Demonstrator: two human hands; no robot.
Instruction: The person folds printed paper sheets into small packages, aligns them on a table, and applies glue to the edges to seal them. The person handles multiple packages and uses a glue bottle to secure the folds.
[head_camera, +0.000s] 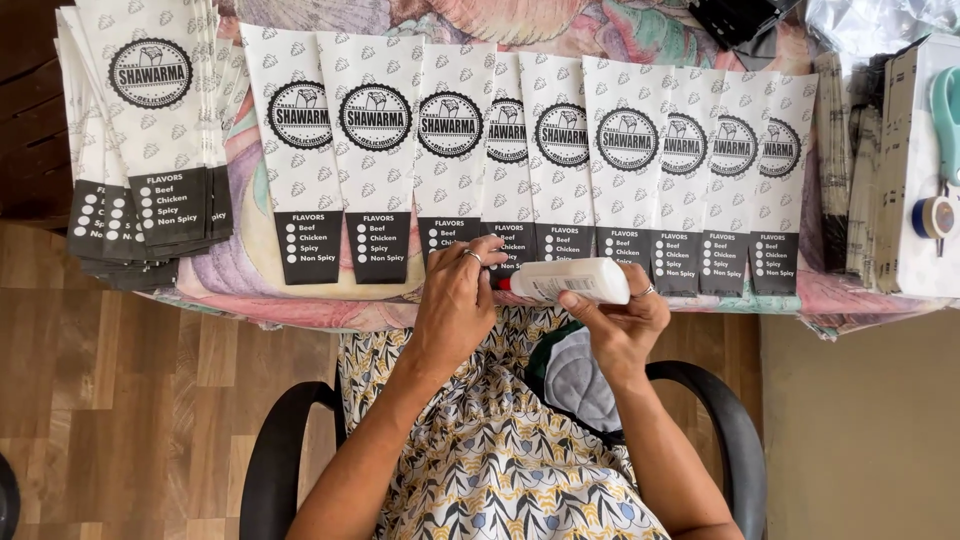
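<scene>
Right hand clenched round glue bottle; left hand pinching its cap. Sleeves laid in overlapping row on desk, apparently unglued; stack waiting leftward.

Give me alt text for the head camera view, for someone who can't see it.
Seen from above, a seated person's right hand holds a white glue bottle sideways while the left hand grips its red-tipped end. Behind them, a row of white paper sleeves with black bands lies overlapping on a table.
</scene>
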